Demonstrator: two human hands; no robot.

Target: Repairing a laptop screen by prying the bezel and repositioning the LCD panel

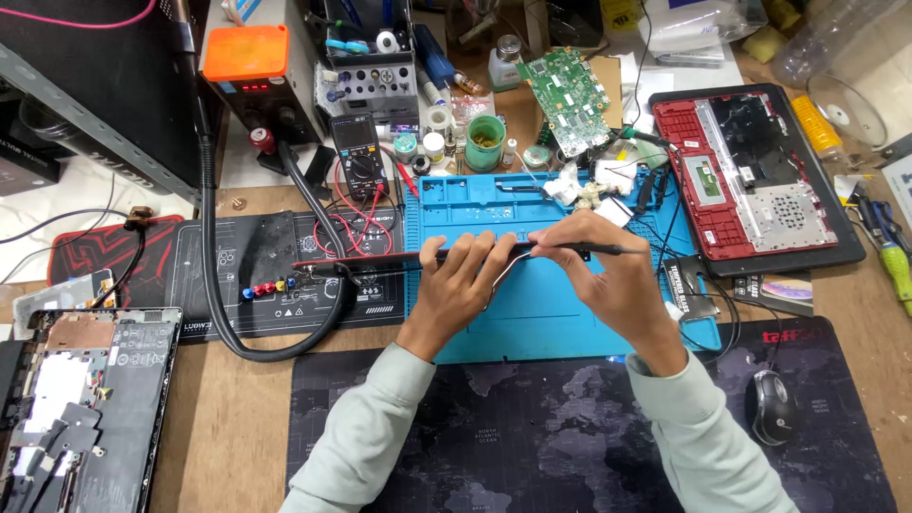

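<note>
Gripping thin dark panel edge point(380, 258): left hand point(456, 285); right hand point(608, 271) pinches slim black tool point(579, 248) over blue mat point(532, 313).

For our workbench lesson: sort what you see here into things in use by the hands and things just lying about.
In use: left hand; right hand; black pen-like tool; thin dark strip; blue work mat.

Lying about: green circuit board; multimeter; red laptop case; mouse.

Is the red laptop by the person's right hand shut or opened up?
Opened up. The red laptop lies flat with its cover off, showing bare metal, a fan grille and an empty black space where parts were.
</note>
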